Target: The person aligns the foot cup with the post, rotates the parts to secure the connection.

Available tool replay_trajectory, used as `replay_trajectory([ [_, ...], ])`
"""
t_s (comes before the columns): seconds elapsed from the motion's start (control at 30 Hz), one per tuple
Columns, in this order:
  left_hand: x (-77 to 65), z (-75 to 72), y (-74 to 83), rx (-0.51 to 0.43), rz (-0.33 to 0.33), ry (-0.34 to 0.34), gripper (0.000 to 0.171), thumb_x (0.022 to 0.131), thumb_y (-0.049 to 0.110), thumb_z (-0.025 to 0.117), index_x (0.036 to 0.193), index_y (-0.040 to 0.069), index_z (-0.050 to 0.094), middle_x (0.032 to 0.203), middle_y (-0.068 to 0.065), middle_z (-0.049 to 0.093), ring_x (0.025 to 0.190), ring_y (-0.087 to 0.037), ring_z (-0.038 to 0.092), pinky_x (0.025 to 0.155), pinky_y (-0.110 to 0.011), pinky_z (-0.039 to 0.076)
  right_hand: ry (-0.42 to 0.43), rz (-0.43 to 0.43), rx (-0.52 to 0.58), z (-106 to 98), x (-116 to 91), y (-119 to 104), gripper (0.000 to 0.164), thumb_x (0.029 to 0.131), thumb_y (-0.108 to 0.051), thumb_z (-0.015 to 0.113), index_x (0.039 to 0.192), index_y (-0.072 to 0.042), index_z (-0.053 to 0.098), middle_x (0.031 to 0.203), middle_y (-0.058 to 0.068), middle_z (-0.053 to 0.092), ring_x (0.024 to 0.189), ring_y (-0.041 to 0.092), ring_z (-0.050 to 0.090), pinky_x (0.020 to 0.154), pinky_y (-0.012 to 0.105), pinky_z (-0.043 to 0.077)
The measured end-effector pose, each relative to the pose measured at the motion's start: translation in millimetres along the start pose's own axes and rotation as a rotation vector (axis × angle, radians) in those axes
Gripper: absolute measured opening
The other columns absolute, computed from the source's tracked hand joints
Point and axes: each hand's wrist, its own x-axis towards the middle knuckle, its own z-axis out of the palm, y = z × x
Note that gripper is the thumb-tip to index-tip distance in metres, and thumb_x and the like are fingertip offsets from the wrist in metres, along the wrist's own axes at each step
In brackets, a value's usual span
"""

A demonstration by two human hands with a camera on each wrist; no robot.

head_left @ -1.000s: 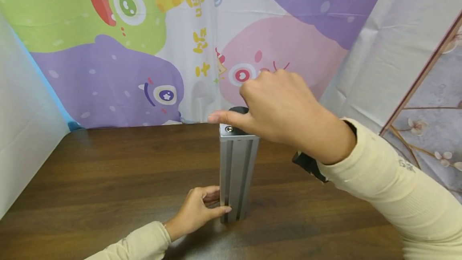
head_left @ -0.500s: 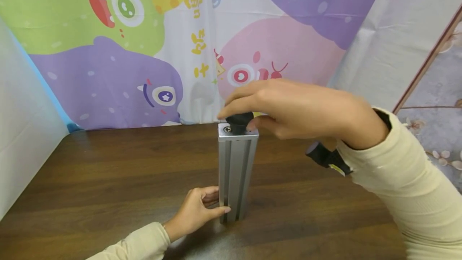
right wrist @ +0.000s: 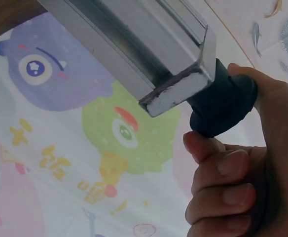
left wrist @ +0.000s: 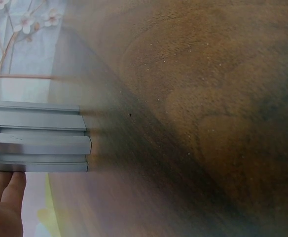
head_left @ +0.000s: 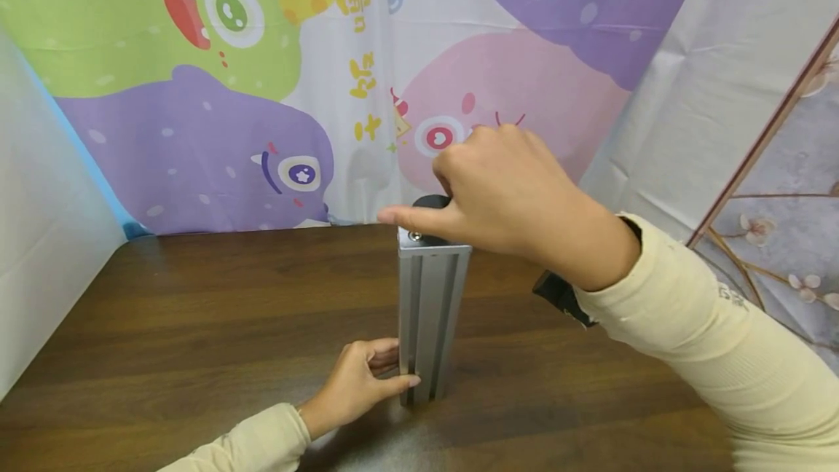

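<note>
A silver aluminium profile (head_left: 429,319) with lengthwise grooves stands upright on the brown wooden table. Capping its upper end is a metal plate with a screw and a round black knob (head_left: 432,202). My left hand (head_left: 354,388) grips the profile low down, thumb on the near face and fingers round the left side. At the top, my right hand (head_left: 505,195) pinches the knob; the thumb points left across it and the other fingers are curled. From the right wrist, the black knob (right wrist: 223,103) shows between thumb and index finger. The right hand hides part of it in the head view.
The wooden table (head_left: 229,326) spreads around the profile. Behind hangs a cartoon-print curtain (head_left: 262,130), with a white wall (head_left: 46,239) at the left and a floral panel (head_left: 786,217) at the right. A black device (head_left: 564,297) sits at my right wrist.
My right hand was turned half a second ago with fingers reaching over the knob. Now it has rotated back, thumb pointing left, as one second ago. The left hand and profile stay put.
</note>
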Motion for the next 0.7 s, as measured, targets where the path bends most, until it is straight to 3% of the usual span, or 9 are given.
replay_trajectory([
  [0.23,-0.8,-0.2,0.0,0.015,0.002,0.003,0.046,0.077,0.013,0.081,0.111,-0.013,0.063,0.106,-0.023,0.068,0.098,-0.034,0.067,0.086,-0.033,0.057,-0.019,0.021,-0.044,-1.8,-1.4,-2.8,0.069,0.079,-0.076,0.052,0.047,-0.016,0.041,0.049,-0.002,0.033,0.044,0.015,0.033,0.033,0.031,0.034],
  [0.37,-1.0,-0.3,-0.3,0.014,-0.001,0.000,0.047,0.077,0.014,0.081,0.111,-0.013,0.062,0.107,-0.024,0.068,0.098,-0.034,0.067,0.086,-0.033,0.057,-0.134,0.057,-0.036,-10.9,-3.7,-1.5,0.066,0.082,-0.075,0.049,0.052,-0.017,0.049,0.051,-0.002,0.043,0.046,0.018,0.044,0.040,0.035,0.041],
  [0.43,-1.1,-0.3,-0.5,0.017,-0.004,-0.001,0.048,0.078,0.014,0.081,0.112,-0.014,0.061,0.107,-0.024,0.068,0.099,-0.035,0.067,0.086,-0.034,0.057,-0.208,0.051,0.002,-17.1,-5.0,2.3,0.060,0.084,-0.073,0.049,0.063,-0.018,0.059,0.056,-0.004,0.050,0.051,0.017,0.050,0.047,0.036,0.046],
  [0.53,-0.8,-0.2,-0.9,0.010,-0.004,-0.006,0.048,0.078,0.014,0.080,0.112,-0.014,0.061,0.107,-0.024,0.068,0.099,-0.035,0.067,0.086,-0.034,0.057,-0.287,-0.044,0.122,-24.0,-6.7,12.0,0.047,0.088,-0.063,0.055,0.097,-0.019,0.069,0.073,-0.008,0.063,0.065,0.011,0.059,0.065,0.035,0.053],
  [0.6,-0.5,-0.1,-1.2,0.002,0.002,-0.009,0.047,0.078,0.013,0.080,0.112,-0.013,0.062,0.107,-0.024,0.068,0.099,-0.034,0.067,0.086,-0.033,0.057,-0.328,-0.163,0.209,-26.4,-7.5,19.0,0.044,0.091,-0.050,0.060,0.122,-0.018,0.063,0.097,-0.008,0.068,0.085,0.008,0.064,0.082,0.033,0.054],
  [0.7,0.0,0.1,-1.6,-0.008,0.012,-0.008,0.045,0.078,0.012,0.080,0.111,-0.013,0.063,0.106,-0.023,0.068,0.098,-0.033,0.067,0.086,-0.032,0.057,-0.363,-0.352,0.299,-26.5,-8.0,26.3,0.045,0.093,-0.023,0.065,0.136,-0.015,0.053,0.127,-0.006,0.060,0.115,0.009,0.056,0.101,0.031,0.047],
])
